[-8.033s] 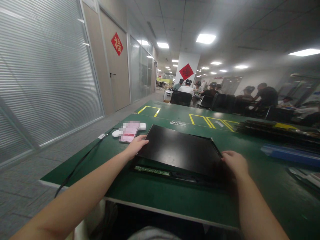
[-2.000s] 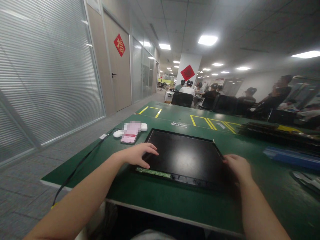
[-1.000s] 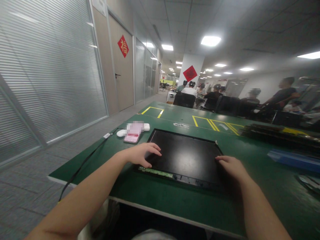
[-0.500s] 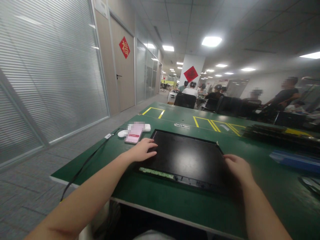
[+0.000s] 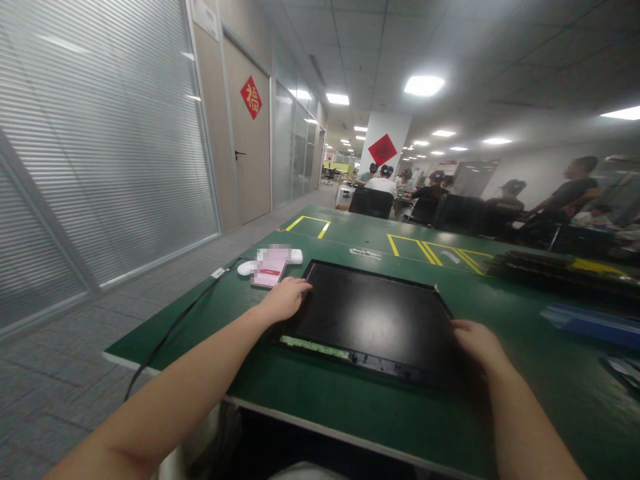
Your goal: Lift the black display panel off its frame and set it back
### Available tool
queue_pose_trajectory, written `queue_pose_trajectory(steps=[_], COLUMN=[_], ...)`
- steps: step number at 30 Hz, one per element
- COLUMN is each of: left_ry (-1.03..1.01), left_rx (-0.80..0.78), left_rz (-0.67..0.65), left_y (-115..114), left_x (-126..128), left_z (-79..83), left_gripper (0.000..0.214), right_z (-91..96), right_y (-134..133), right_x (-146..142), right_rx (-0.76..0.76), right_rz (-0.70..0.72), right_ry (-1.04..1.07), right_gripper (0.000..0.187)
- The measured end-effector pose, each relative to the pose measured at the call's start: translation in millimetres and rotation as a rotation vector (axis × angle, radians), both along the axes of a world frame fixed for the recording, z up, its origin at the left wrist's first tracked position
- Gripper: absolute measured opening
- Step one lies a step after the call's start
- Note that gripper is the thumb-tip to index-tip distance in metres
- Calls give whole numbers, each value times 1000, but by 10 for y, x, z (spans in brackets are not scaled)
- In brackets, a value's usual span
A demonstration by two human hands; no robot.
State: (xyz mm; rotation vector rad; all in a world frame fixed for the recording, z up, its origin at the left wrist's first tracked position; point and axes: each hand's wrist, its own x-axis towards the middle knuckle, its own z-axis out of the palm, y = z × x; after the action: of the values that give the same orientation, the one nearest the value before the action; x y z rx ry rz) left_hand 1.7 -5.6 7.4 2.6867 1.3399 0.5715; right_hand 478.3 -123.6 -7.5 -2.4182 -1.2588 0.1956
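Seen from the head camera, a black LCD screen panel (image 5: pixel 375 303) lay flat, face up, on a green-topped table (image 5: pixel 320 393), directly in front of the person. Its long side faced the body, probably so both ends were within easy reach. A green circuit board strip (image 5: pixel 315 347) was exposed along the near edge.

The two hands were well apart, one at each end of the panel. The left hand (image 5: pixel 284 300) touched the left edge, perhaps to steady it; its fingers were bent together and the fingertips lay just over the rim. The right hand (image 5: pixel 479 341) was at the right edge, fingertips against the border, seemingly to balance the other side. Both thumbs were hard to make out, so whether either hand clamped the frame could not be told. Both forearms reached forward and slanted inward.

A phone (image 5: pixel 271 275) lay just beyond the left hand, apparently set aside from the working area. To the right, well apart, were a blue plastic piece (image 5: pixel 590 323) and a stack of dark panels (image 5: pixel 555 270), blurred at the table's far side.
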Motion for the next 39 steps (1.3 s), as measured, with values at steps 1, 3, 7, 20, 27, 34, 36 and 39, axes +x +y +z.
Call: queue_pose_trajectory(steps=[1,3,7,20,27,34,36,39], left_ry=[-7,-25,-79,-88,-185,-83,-61,-97], left_rx=[-15,-55,-86,-87,-66,-89,-113,-162], left_rz=[-5,-21,-59,-111,-71,76,53,63], left_y=[15,41,74,74,75,50,43,38], left_x=[0,0,-1,-33,-19,-9,-14,-37], left_z=[-10,-28,-44,34,-73,-75,-32,4], left_gripper=[49,55,58,55,53,56,55,54], right_z=[-15,-49,-105,-97,-105,-111,-104,-97], right_y=[1,5,11,-15,-11,5,3,-2], right_x=[17,62,137,80,89,121,121,115], right_rx=[18,41,62,179,164,133,129,126], right_rz=[-2,-3,2,0,-3,-13,-8,-6], right_ry=[0,22,105,223,180,138,125,126], right_gripper=[34,34,34,26,31,33,32,30])
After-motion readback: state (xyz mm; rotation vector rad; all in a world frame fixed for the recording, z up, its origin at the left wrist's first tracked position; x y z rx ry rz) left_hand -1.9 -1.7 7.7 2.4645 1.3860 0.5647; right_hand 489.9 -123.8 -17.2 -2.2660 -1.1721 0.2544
